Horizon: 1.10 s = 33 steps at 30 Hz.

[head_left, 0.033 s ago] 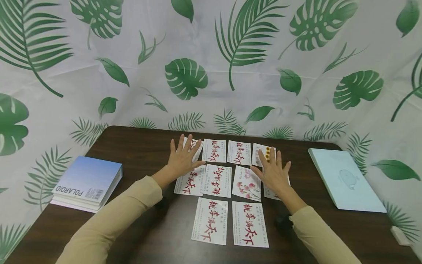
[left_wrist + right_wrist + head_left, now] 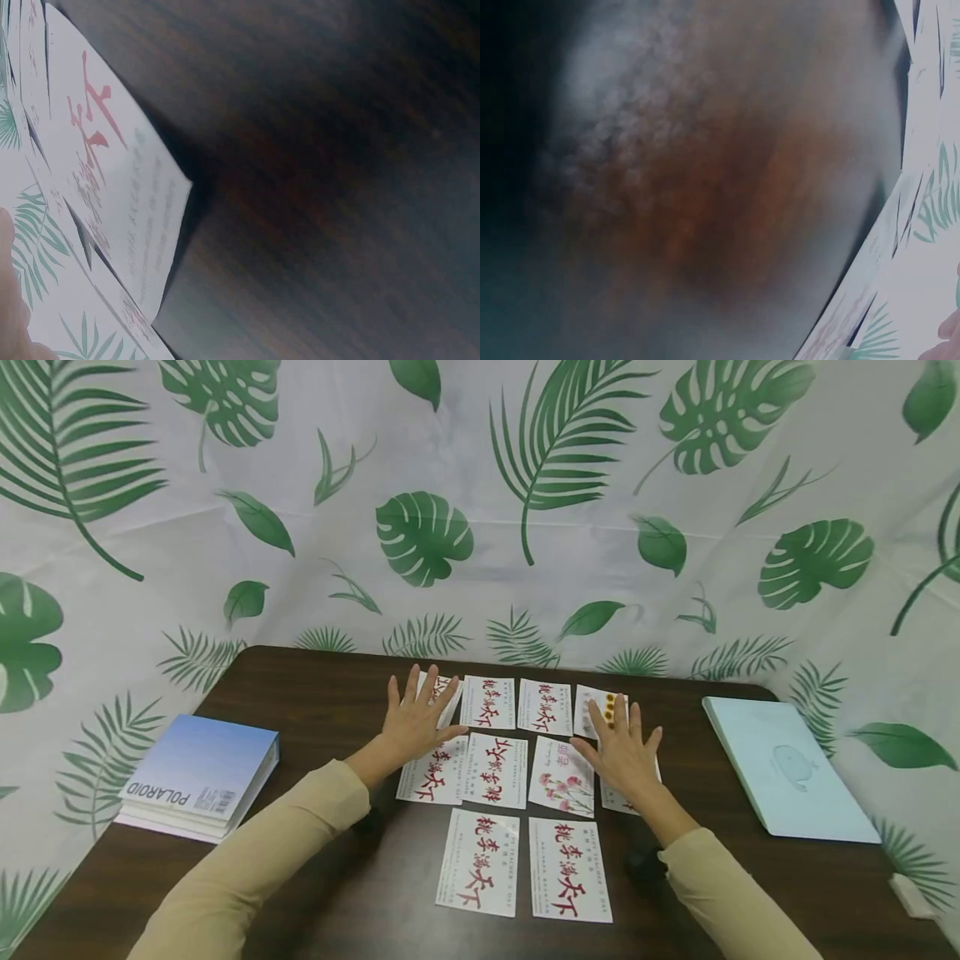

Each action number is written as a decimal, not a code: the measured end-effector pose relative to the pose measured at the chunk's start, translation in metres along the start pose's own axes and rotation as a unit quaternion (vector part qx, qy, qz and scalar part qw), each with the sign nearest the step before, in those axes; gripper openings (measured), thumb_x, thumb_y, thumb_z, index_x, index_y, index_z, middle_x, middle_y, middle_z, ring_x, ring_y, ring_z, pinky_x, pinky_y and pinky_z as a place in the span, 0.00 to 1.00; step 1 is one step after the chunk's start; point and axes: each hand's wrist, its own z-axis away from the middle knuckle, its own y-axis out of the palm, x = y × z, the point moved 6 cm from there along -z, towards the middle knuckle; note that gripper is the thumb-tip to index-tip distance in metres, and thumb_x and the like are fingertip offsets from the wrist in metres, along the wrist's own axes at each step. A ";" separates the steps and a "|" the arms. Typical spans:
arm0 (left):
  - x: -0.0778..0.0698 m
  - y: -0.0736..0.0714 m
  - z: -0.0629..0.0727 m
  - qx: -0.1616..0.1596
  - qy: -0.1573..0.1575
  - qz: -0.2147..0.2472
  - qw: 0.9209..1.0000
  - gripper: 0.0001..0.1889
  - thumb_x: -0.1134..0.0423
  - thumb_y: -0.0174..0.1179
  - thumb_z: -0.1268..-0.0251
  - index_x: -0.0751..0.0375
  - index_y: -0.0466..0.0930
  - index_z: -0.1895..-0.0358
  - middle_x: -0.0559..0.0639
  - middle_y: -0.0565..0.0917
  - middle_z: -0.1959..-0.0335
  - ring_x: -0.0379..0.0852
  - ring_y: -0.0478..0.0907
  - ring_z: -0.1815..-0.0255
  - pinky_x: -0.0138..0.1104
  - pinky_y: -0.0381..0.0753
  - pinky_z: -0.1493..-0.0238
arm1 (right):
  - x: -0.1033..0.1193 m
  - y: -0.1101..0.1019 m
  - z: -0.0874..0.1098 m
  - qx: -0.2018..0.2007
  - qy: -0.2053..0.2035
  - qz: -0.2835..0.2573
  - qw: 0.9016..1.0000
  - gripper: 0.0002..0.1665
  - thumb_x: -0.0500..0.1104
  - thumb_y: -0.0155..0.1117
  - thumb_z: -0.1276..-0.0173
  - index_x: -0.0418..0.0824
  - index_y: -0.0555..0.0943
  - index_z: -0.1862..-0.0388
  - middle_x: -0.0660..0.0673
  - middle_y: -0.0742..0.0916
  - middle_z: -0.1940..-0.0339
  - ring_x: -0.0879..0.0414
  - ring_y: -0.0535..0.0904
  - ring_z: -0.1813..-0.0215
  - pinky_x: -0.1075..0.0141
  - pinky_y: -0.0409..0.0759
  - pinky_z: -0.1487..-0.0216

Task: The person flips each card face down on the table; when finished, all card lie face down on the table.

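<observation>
Several white cards with red Chinese characters lie in three rows on the dark table, such as the front-row left card (image 2: 477,862) and front-row right card (image 2: 571,870). My left hand (image 2: 411,727), fingers spread, is over the left end of the back two rows and partly covers a card (image 2: 432,774). On the right, my right hand (image 2: 622,760) is spread over a card with sunflowers (image 2: 588,710) and the card below it. Beside its thumb lies a card with pink flowers (image 2: 562,777). Whether either palm touches the cards is unclear. In the left wrist view a card (image 2: 112,150) appears close up.
A blue-and-white Polaroid album (image 2: 202,768) lies at the table's left. On the right is a pale blue folder or book (image 2: 787,768) with a whale drawing. A leaf-patterned cloth (image 2: 480,593) hangs behind the table (image 2: 337,893). Some white object (image 2: 911,895) sits near the right edge.
</observation>
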 end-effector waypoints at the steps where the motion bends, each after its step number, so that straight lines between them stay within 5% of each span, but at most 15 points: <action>1: 0.000 0.000 0.000 0.001 0.000 -0.001 1.000 0.42 0.34 0.42 0.34 0.49 0.38 0.24 0.59 0.34 0.24 0.61 0.26 0.25 0.63 0.31 0.31 | 0.000 0.001 0.000 0.001 0.001 -0.001 1.000 0.46 0.67 0.46 0.31 0.46 0.48 0.24 0.31 0.41 0.25 0.32 0.33 0.26 0.26 0.30 0.38; 8: 0.009 -0.002 -0.004 0.006 -0.008 0.011 1.000 0.42 0.33 0.41 0.34 0.49 0.38 0.24 0.60 0.36 0.24 0.62 0.27 0.25 0.63 0.31 0.31 | 0.004 -0.002 -0.003 -0.013 0.003 -0.005 1.000 0.44 0.64 0.49 0.31 0.43 0.51 0.25 0.29 0.45 0.25 0.32 0.36 0.26 0.26 0.34 0.37; 12: 0.021 -0.007 -0.007 -0.002 -0.022 0.047 0.999 0.42 0.36 0.43 0.33 0.53 0.41 0.24 0.63 0.41 0.24 0.64 0.31 0.25 0.63 0.35 0.30 | 0.019 -0.009 -0.010 -0.070 -0.023 -0.034 0.997 0.39 0.57 0.54 0.31 0.38 0.60 0.29 0.27 0.59 0.29 0.30 0.53 0.29 0.29 0.50 0.36; 16: 0.037 -0.016 -0.010 -0.050 -0.033 0.111 0.992 0.38 0.45 0.54 0.34 0.62 0.53 0.28 0.68 0.53 0.28 0.68 0.48 0.28 0.62 0.48 0.31 | 0.050 -0.016 -0.023 -0.134 -0.065 -0.099 0.984 0.29 0.49 0.61 0.34 0.33 0.72 0.39 0.27 0.76 0.43 0.33 0.70 0.42 0.39 0.70 0.45; 19: 0.048 -0.021 -0.014 -0.081 -0.037 0.170 0.981 0.34 0.53 0.60 0.37 0.69 0.62 0.33 0.70 0.62 0.32 0.68 0.60 0.33 0.59 0.61 0.34 | 0.078 -0.015 -0.038 -0.153 -0.091 -0.167 0.970 0.24 0.43 0.65 0.37 0.30 0.77 0.46 0.30 0.81 0.56 0.37 0.75 0.52 0.47 0.75 0.54; 24: 0.067 -0.017 -0.025 -0.076 -0.057 0.250 0.964 0.31 0.60 0.62 0.38 0.72 0.65 0.36 0.69 0.70 0.38 0.64 0.68 0.39 0.52 0.70 0.39 | 0.123 0.003 -0.067 -0.122 -0.093 -0.261 0.953 0.21 0.40 0.67 0.40 0.30 0.79 0.49 0.35 0.81 0.65 0.43 0.77 0.63 0.54 0.77 0.62; 33: 0.086 -0.006 -0.036 -0.046 -0.109 0.312 0.943 0.30 0.62 0.64 0.41 0.68 0.67 0.36 0.64 0.79 0.50 0.57 0.78 0.49 0.45 0.80 0.53 | 0.162 0.040 -0.104 -0.043 -0.034 -0.304 0.951 0.21 0.38 0.68 0.40 0.34 0.79 0.48 0.40 0.80 0.65 0.50 0.75 0.63 0.64 0.73 0.67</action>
